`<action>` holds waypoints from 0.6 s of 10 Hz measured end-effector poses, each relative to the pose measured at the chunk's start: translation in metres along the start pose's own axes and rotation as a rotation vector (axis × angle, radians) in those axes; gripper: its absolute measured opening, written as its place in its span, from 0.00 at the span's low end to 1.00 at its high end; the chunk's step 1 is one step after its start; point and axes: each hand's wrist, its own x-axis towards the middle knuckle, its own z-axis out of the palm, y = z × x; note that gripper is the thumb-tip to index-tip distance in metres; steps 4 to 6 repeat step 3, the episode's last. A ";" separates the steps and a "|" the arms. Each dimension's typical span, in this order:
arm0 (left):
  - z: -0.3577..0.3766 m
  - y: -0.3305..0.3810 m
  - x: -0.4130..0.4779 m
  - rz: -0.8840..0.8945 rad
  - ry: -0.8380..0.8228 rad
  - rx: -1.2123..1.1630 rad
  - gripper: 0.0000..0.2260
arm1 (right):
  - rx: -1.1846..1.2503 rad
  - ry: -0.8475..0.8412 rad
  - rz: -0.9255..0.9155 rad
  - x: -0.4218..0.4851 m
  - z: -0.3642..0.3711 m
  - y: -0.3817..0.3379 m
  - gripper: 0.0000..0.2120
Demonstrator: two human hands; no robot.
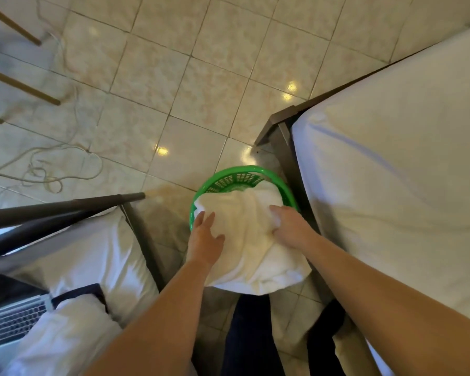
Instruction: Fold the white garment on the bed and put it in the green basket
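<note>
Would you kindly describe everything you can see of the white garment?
The white garment is a soft, thick-looking, creamy white cloth folded into a bulky bundle. It lies across the green basket, far end inside the rim, near end overhanging toward the person. The left hand rests straight-fingered on its left edge; the right hand presses its right side, fingers partly sunk in the folds.

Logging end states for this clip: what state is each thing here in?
White fabric garment: folded, resting on the basket, near end overhanging its rim.
Round green plastic basket: upright on the tiled floor, mostly covered.
Left hand: flat on the garment.
Right hand: pressing into the garment.
Silver laptop: open, on the left bed.
</note>
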 end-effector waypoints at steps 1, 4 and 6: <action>0.001 -0.004 0.008 -0.078 -0.052 0.061 0.29 | -0.013 -0.036 0.019 0.001 0.005 0.000 0.34; 0.007 -0.025 0.010 -0.054 -0.072 0.075 0.24 | 0.109 0.016 0.002 0.000 0.018 0.007 0.37; 0.007 -0.025 0.010 -0.054 -0.072 0.075 0.24 | 0.109 0.016 0.002 0.000 0.018 0.007 0.37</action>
